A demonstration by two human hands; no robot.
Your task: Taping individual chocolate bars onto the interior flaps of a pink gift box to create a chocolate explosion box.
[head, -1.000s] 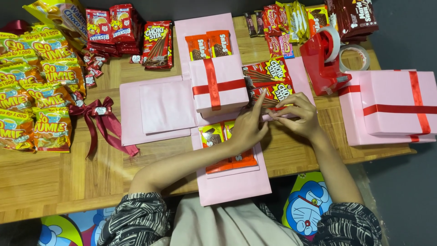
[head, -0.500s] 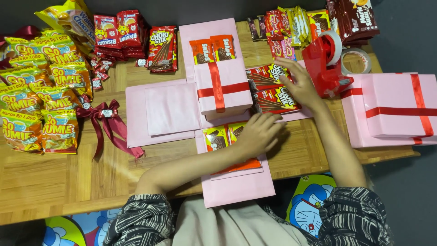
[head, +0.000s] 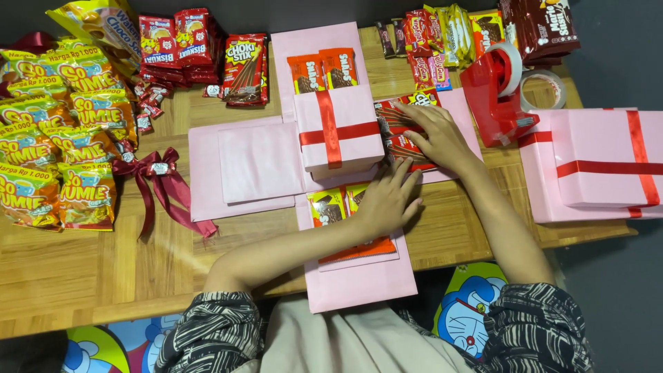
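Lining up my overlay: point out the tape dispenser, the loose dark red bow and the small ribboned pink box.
tape dispenser (head: 492, 97), head view, red body.
dark red bow (head: 159, 168), head view, centre knot.
small ribboned pink box (head: 337, 131), head view, ribbon crossing on lid.

The right hand (head: 442, 141) covers much of the red snack packets (head: 397, 128) beneath it. The pink gift box (head: 608, 162) and yellow snack bags (head: 27, 193) are cut off by the frame's edges.

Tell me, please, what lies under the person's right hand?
Under the right hand lie red snack packets on a pink paper flap. The palm covers their right part, so their number cannot be seen.
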